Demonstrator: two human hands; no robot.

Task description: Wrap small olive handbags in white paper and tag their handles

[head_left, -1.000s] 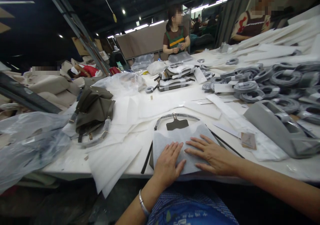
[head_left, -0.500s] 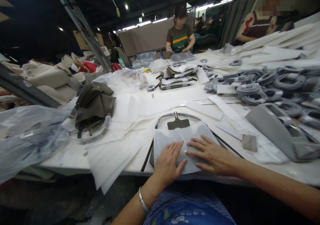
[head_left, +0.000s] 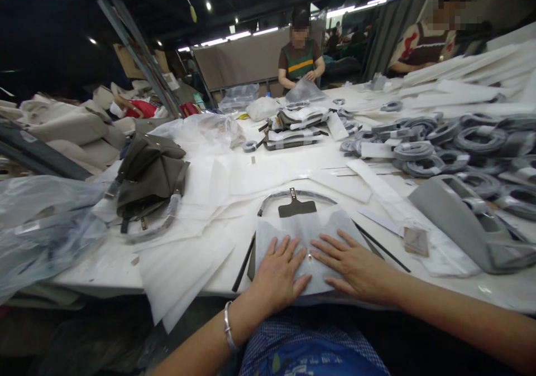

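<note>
A dark olive bag point(head_left: 298, 208) lies flat at the table's near edge, its wrapped handle curving away from me. A thin white sheet point(head_left: 310, 225) covers most of its body. My left hand point(head_left: 280, 270) rests palm down on the sheet's left part, fingers spread. On the right part lies my right hand point(head_left: 349, 265), also flat with its fingers apart. Between the fingertips a small metal piece point(head_left: 309, 257) shows. Dark straps point(head_left: 243, 265) stick out at both sides of the sheet. The rest of the bag is hidden.
Another olive bag point(head_left: 153, 178) stands left, beside plastic bags point(head_left: 46, 225) and white sheets point(head_left: 184, 270). Coiled wrapped straps point(head_left: 479, 139) and a grey piece point(head_left: 460, 220) lie right. Wrapped bags point(head_left: 293, 130) are farther back. A person point(head_left: 299, 58) works across the table.
My left hand's fingers have spread wider on the sheet, and my right hand has shifted slightly left. Across the table, the person has lifted a clear plastic sheet.
</note>
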